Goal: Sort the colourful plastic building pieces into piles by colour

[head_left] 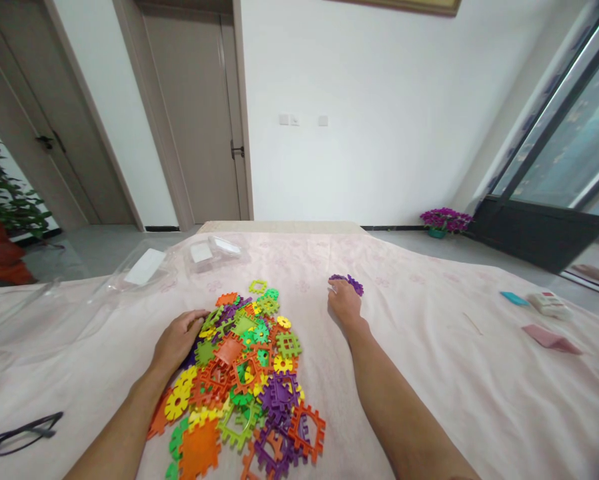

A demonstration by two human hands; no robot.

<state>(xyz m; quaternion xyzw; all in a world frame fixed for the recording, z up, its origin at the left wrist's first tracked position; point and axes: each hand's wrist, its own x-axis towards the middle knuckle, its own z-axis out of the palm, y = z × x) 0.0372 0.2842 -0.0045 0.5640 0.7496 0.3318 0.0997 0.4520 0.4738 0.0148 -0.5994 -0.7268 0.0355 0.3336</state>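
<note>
A heap of plastic interlocking building pieces (244,353) lies in front of me: notched squares, open frames and round gear-like discs in orange, purple, green and yellow. My left hand (178,339) rests against the heap's left side, fingers stretched over its edge and fingertips partly hidden; purple shows under it. Away from the heap, to the right, my right hand (345,303) reaches down with curled fingers on purple gear-like pieces (355,283) at the cloth. How many purple pieces are there is hard to see behind the hand.
Clear plastic packaging (144,267) lies at the left and back left of the pink cloth (419,347). Eyeglasses (22,433) are at the near left. On the right are a thin stick (473,324), a blue item (514,298), a white pack (549,305) and a pink cloth piece (549,339).
</note>
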